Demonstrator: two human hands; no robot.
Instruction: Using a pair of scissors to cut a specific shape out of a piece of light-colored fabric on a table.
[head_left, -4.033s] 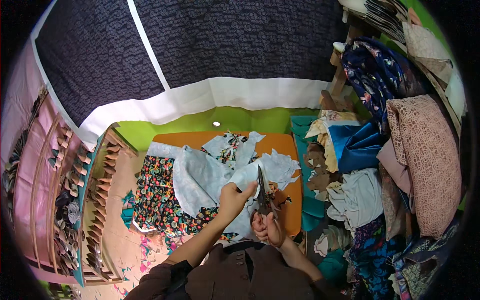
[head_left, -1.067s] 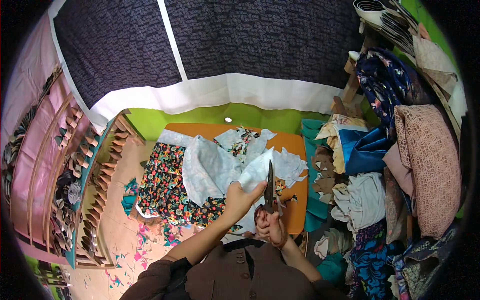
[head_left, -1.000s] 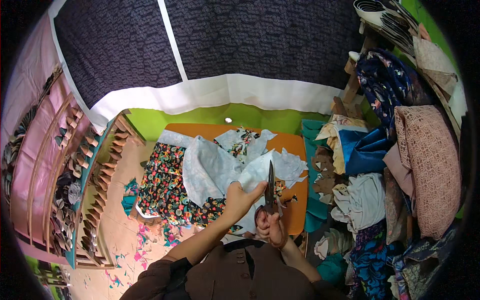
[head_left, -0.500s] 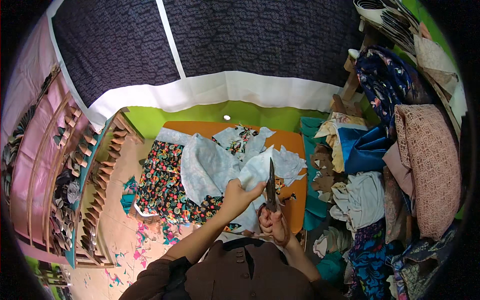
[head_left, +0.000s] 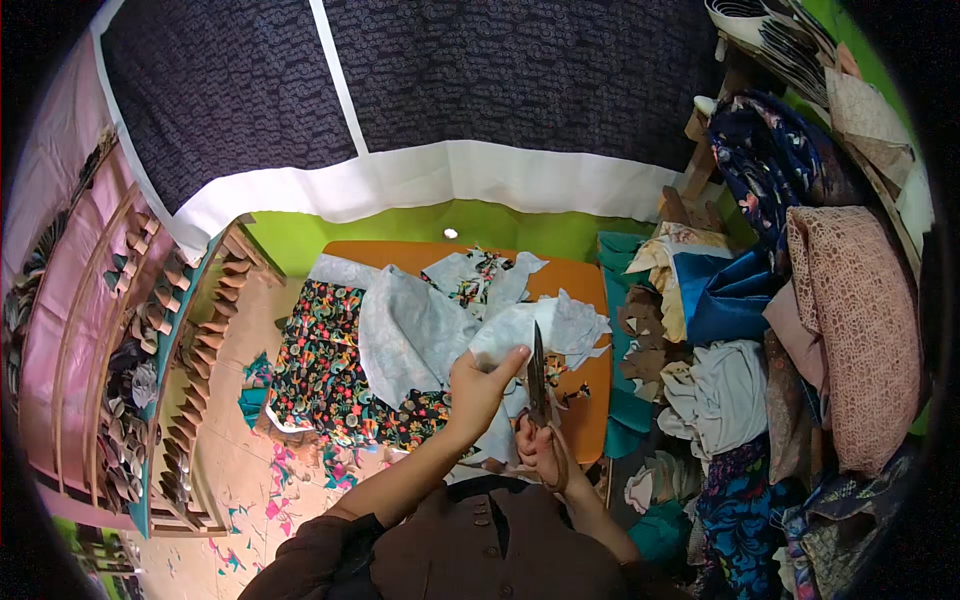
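Observation:
My left hand [head_left: 478,392] pinches the edge of a pale fabric piece [head_left: 510,335] between thumb and fingers. Held upright in my right hand [head_left: 541,452] is a pair of dark scissors [head_left: 538,372], their blades pointing away from me right beside the pale piece. The blades look close together; I cannot tell whether cloth lies between them. Beneath and to the left spreads a black floral cloth [head_left: 320,345] with a folded-over pale underside [head_left: 410,335]. Ragged pale scraps [head_left: 580,328] lie just right of the scissors.
An orange table [head_left: 588,400] carries the cloth. Wooden racks with rows of shoe-like forms [head_left: 200,365] stand at the left. Colourful offcuts [head_left: 290,490] litter the floor. Piled fabrics, including a blue satin one [head_left: 725,300] and a pink lace one [head_left: 855,330], crowd the right side.
The scissors and my right hand have shifted slightly left and toward me. The raised tip of the pale piece has dropped and now lies lower beside the blades.

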